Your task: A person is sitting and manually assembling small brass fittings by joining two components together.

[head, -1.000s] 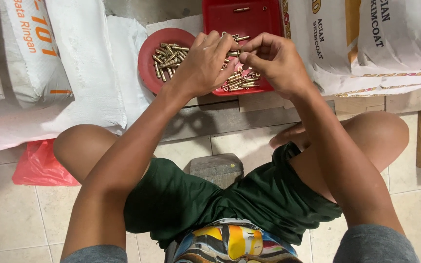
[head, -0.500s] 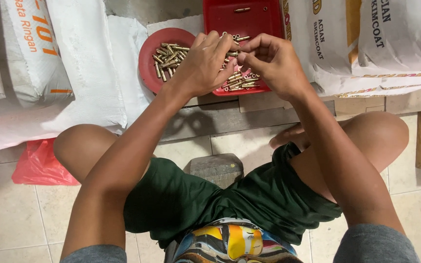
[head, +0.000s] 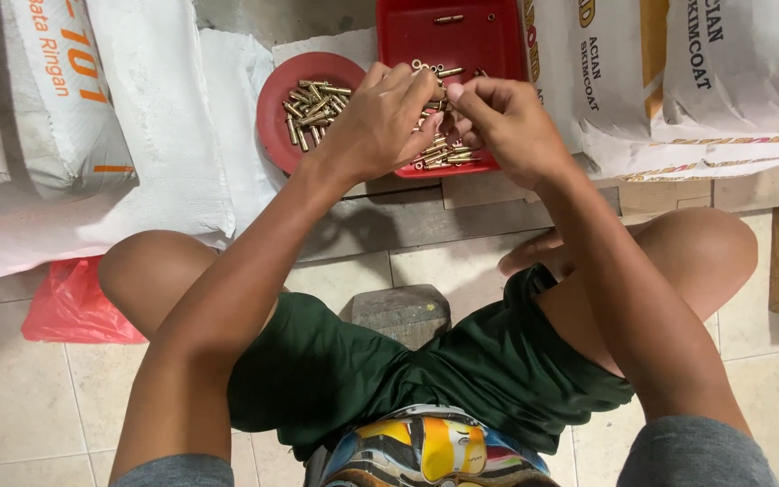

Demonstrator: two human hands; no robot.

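Landmark: the red tray [head: 426,41], rectangular, resting on a grey slab on the floor between white sacks [head: 705,81].

Left hand [head: 380,122]: forearm extended forward from the left knee, wrist straight, palm down. The hand sits over the tray's left edge, fingers curled and bunched toward the thumb. Its fingertips meet those of the right hand above the tray's middle.

Right hand [head: 502,126]: forearm extended forward from the right knee, wrist bent slightly inward. The hand sits over the tray's right half, fingers drawn together in a pinch. A small brass piece [head: 442,93] shows at the point where both hands meet — which hand bears it cannot be told.

Brass pieces [head: 439,155]: short cylindrical parts heaped in the tray's near end, partly under both hands; a few lie loose at its far end.

Round red dish [head: 304,99]: just left of the tray, touching the left hand's outer edge — holds a further pile of the same brass parts.

Red plastic bag [head: 74,302]: on the tiled floor, well to the left and nearer than the tray.
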